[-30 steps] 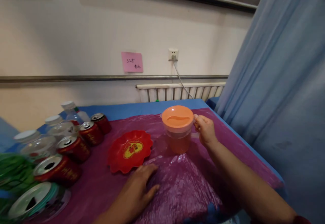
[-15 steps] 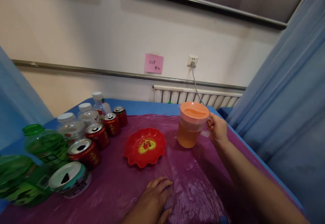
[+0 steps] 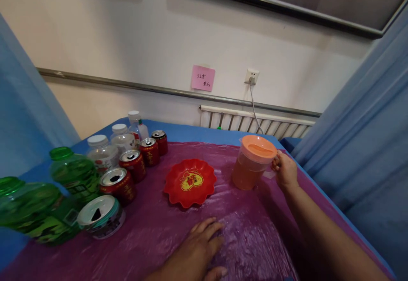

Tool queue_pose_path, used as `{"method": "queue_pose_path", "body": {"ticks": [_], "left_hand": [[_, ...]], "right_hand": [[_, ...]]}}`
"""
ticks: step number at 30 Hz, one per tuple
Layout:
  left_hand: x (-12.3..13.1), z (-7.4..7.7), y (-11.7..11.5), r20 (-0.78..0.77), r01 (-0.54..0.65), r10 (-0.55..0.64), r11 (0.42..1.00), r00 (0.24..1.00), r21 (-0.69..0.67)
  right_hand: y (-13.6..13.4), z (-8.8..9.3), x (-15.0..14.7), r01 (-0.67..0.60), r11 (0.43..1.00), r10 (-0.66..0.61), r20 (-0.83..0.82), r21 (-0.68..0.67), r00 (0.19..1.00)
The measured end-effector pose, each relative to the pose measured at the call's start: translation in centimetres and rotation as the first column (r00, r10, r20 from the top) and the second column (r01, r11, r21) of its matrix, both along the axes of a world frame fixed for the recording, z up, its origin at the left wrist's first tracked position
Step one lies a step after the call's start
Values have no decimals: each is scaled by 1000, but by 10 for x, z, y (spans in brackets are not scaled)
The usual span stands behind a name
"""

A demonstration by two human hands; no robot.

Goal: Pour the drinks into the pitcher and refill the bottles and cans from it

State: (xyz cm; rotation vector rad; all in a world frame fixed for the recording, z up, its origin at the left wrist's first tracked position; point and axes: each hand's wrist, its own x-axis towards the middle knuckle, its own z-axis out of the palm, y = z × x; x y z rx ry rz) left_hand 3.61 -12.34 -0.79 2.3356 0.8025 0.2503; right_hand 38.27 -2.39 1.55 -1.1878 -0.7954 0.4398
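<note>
My right hand (image 3: 286, 169) is closed round the handle of a clear plastic pitcher (image 3: 247, 172) with an orange lid (image 3: 259, 146). Yellowish-brown liquid fills its lower part, and the pitcher leans a little to the left over the purple plastic sheet (image 3: 236, 230). Whether its base touches the sheet I cannot tell. Flat on the sheet, fingers spread, rests my left hand (image 3: 199, 247), holding nothing. Just beyond it lies a red scalloped plate (image 3: 205, 187) with a yellow heart-shaped print.
Several red cans (image 3: 117, 185) and a teal-and-white can (image 3: 103, 217) line the left side. Behind them stand green bottles (image 3: 75, 179) and white-capped clear bottles (image 3: 102, 153). Blue curtains (image 3: 369, 145) hang on both sides. A radiator (image 3: 232, 118) is on the wall behind.
The view has shifted, moving the scene to the right. My right hand keeps hold of the pitcher, which has gone from nearly upright to a slight tilt. My left hand stays on the sheet.
</note>
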Motion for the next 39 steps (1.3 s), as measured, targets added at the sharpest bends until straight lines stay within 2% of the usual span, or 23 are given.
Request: {"method": "queue_pose_path", "body": {"ticks": [3, 6, 8, 9, 11, 13, 16, 18, 21, 23, 25, 29, 32, 35, 37, 39], "left_hand": [[-7, 11, 7, 28, -45, 44, 998, 999, 49], [-17, 22, 20, 124, -122, 107, 985, 986, 120], [-23, 31, 31, 187, -188, 157, 969, 970, 161], [-24, 37, 36, 212, -224, 185, 958, 960, 181], [-24, 53, 46, 271, -303, 238, 925, 933, 231], [-20, 73, 53, 356, -374, 264, 882, 896, 288], [-13, 107, 58, 514, -440, 217, 822, 830, 363], [-11, 126, 57, 628, -487, 163, 782, 761, 388], [-16, 142, 54, 801, -607, 144, 732, 581, 309], [-23, 142, 54, 885, -677, 157, 706, 438, 209], [-30, 137, 56, 928, -691, 139, 707, 344, 150], [-35, 129, 72, 950, -575, 103, 813, 295, 90], [-26, 127, 96, 946, -510, 223, 857, 236, -74], [-12, 122, 129, 872, -445, 465, 821, 155, -358], [-5, 117, 151, 764, -377, 632, 744, 131, -552], [0, 110, 167, 691, -355, 712, 682, 123, -640]], "right_hand": [[-10, -5, 8, 23, 999, -22, 37, -43, 999], [-29, -13, 7, 188, 982, -188, 49, 9, 981], [-47, -16, -5, 311, 947, -315, 53, 75, 947], [-55, -16, -15, 333, 937, -341, 59, 107, 938], [-70, -11, -45, 266, 947, -283, 80, 178, 956], [-76, 4, -82, 98, 957, -126, 87, 272, 988], [-74, 42, -137, -112, 900, 74, 107, 421, 992], [-69, 73, -166, -162, 834, 138, 86, 527, 987], [-68, 108, -190, -172, 730, 202, 32, 661, 979], [-71, 117, -196, -206, 691, 264, 23, 693, 964], [-73, 115, -196, -259, 689, 317, 40, 677, 948], [-64, 97, -193, -366, 743, 394, 76, 561, 916], [-40, 85, -192, -406, 800, 421, 67, 441, 904], [-8, 75, -190, -392, 871, 407, 14, 297, 913], [12, 69, -188, -393, 902, 405, -32, 177, 914], [26, 62, -185, -394, 915, 400, -69, 86, 914]]}}
